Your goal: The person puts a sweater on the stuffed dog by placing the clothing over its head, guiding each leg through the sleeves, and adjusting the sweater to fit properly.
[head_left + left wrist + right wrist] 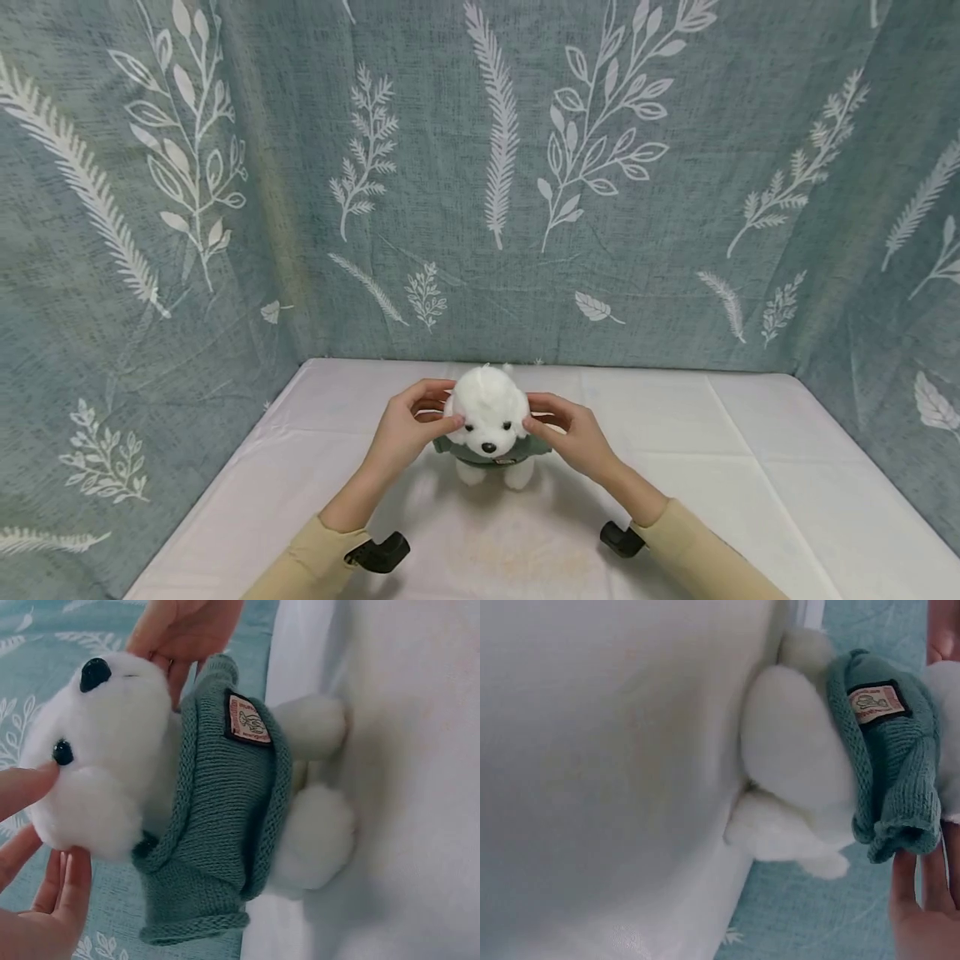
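Note:
A white plush dog (487, 396) in a green knitted sweater (217, 787) stands upright on the white-covered table, facing me. My left hand (405, 427) holds one side of its head, thumb by the eye and fingers behind the ear. On the other side my right hand (576, 433) holds the head the same way, thumb at the cheek. A small patch (247, 720) is sewn on the sweater's front. In the right wrist view, the right-hand fingers (934, 874) reach past the sweater sleeve, and most of the head is out of frame.
The white tablecloth (720, 467) has fold creases and spreads around the toy. Blue-green curtains (450, 183) with white leaf prints hang behind the table and along both sides. Black wrist devices (381, 552) sit below the beige sleeves (701, 546).

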Motion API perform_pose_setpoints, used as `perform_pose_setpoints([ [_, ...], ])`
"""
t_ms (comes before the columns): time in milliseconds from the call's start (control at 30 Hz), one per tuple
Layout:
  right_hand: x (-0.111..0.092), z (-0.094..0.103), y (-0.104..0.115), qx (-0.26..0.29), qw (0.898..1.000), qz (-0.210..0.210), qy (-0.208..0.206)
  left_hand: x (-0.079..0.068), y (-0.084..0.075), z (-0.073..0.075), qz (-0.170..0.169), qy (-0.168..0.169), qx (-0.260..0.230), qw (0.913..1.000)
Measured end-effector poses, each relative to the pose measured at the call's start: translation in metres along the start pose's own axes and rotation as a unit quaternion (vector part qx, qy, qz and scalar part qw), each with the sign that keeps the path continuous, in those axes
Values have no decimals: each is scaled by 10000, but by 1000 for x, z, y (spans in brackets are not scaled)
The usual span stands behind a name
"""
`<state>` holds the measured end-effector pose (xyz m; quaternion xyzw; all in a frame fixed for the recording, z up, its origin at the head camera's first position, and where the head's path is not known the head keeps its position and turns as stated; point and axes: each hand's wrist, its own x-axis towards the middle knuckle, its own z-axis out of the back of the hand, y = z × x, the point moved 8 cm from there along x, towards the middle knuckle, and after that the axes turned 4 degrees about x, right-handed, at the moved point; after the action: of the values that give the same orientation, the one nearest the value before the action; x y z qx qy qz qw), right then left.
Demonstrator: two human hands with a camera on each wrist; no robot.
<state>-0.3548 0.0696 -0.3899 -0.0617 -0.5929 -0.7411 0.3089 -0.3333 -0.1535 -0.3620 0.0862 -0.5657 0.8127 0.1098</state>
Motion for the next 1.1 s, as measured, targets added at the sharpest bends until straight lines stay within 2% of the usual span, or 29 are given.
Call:
perform_pose_setpoints([
  [100, -2, -1, 0, 151, 9999, -39, -42, 1, 0, -2, 14, 9, -77, 10000],
  [300, -8, 4, 1, 420, 9981, -150, -414, 8, 1, -11, -42, 215, -187, 9996],
  [467, -12, 10, 8, 138, 9967, -54, -794, 15, 4, -18, 8, 389, -368, 9986],
  [700, -20, 16, 45, -296, 9927, -201, -1151, 23, 11, -29, 395, 591, -846, 9939],
  [900, -24, 21, 69, -678, 9895, -202, -1262, 29, 21, -41, 767, 806, -1512, 9822],
  [1000, -24, 21, 66, -860, 9887, -230, -1209, 30, 25, -43, 862, 829, -1702, 9781],
  [1100, -22, 20, 50, -772, 9909, -266, -1066, 32, 29, -43, 889, 706, -1644, 9798],
])
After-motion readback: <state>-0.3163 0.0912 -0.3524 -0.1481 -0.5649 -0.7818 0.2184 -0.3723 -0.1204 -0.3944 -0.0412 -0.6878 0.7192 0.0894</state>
